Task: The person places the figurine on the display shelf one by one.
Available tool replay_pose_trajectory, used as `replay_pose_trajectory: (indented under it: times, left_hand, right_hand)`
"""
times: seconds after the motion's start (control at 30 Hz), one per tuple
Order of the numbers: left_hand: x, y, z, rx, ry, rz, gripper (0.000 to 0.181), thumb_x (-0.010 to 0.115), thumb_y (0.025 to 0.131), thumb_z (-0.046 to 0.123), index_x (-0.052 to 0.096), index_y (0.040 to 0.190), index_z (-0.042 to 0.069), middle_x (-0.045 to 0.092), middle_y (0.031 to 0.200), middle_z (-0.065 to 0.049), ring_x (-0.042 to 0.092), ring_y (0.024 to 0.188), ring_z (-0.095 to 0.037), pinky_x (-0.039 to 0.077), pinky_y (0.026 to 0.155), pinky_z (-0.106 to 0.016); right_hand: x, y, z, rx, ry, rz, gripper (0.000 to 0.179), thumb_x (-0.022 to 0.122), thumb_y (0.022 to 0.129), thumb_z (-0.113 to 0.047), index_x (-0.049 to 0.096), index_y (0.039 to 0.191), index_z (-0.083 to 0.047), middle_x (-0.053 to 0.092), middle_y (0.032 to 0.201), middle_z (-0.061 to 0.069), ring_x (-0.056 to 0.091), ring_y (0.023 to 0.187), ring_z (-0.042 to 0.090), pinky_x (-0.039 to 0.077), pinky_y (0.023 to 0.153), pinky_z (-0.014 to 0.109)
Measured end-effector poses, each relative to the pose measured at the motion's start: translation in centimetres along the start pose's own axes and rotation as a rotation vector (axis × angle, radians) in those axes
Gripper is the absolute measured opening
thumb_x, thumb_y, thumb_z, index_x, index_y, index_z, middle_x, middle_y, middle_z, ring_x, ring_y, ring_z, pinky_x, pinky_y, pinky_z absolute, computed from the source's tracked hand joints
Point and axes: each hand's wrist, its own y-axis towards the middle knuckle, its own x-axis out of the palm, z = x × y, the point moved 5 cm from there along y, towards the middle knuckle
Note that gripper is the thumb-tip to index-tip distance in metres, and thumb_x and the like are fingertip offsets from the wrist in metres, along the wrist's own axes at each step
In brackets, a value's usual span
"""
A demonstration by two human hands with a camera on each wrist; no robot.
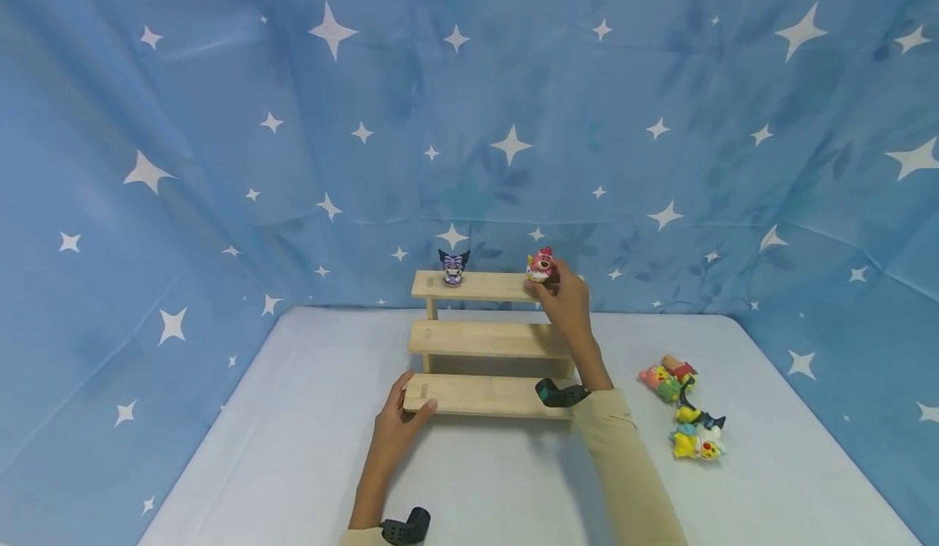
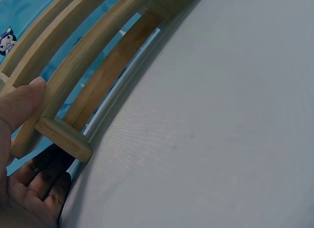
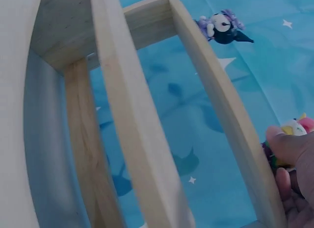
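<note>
A three-tier wooden shelf [image 1: 487, 395] stands at the back of the table. My left hand [image 1: 396, 422] grips the left end of its lowest tier. In the left wrist view the thumb [image 2: 30, 98] lies on the wood, and the other fingers reach round the end. Over the right part of the top tier, my right hand [image 1: 569, 308] pinches a small pink-and-white figurine [image 1: 540, 265]. That figurine [image 3: 294, 127] is partly hidden by the thumb in the right wrist view. A purple-and-black figurine [image 1: 454, 269] with pointed ears stands at the top tier's left end.
Several colourful figurines [image 1: 685, 446] lie in a loose cluster on the white table [image 1: 315, 383], right of the shelf. A blue curtain [image 1: 469, 179] with white stars hangs close behind the top tier.
</note>
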Motion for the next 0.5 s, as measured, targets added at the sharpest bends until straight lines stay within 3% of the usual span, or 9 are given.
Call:
replay_pose_trajectory:
  times: [0.23, 0.5]
  left_hand:
    - [0.04, -0.04, 0.06, 0.006, -0.001, -0.008, 0.077, 0.070, 0.090, 0.037, 0.031, 0.152, 0.014, 0.053, 0.141, -0.020, 0.054, 0.129, -0.036, 0.040, 0.110, -0.052]
    - [-0.06, -0.12, 0.19, -0.001, -0.009, -0.010, 0.078, 0.070, 0.090, 0.037, 0.031, 0.152, 0.013, 0.051, 0.142, -0.021, 0.052, 0.131, -0.036, 0.039, 0.111, -0.051]
  right_hand:
    - [0.19, 0.00, 0.17, 0.047, -0.022, -0.002, 0.062, 0.080, 0.083, -0.026, 0.055, 0.132, 0.002, 0.072, 0.101, 0.020, 0.067, 0.080, 0.030, 0.054, 0.072, 0.042]
    - [0.39, 0.01, 0.07, 0.096, -0.055, -0.017, 0.055, 0.079, 0.083, -0.025, 0.058, 0.126, 0.003, 0.072, 0.100, 0.022, 0.066, 0.082, 0.032, 0.051, 0.078, 0.047]
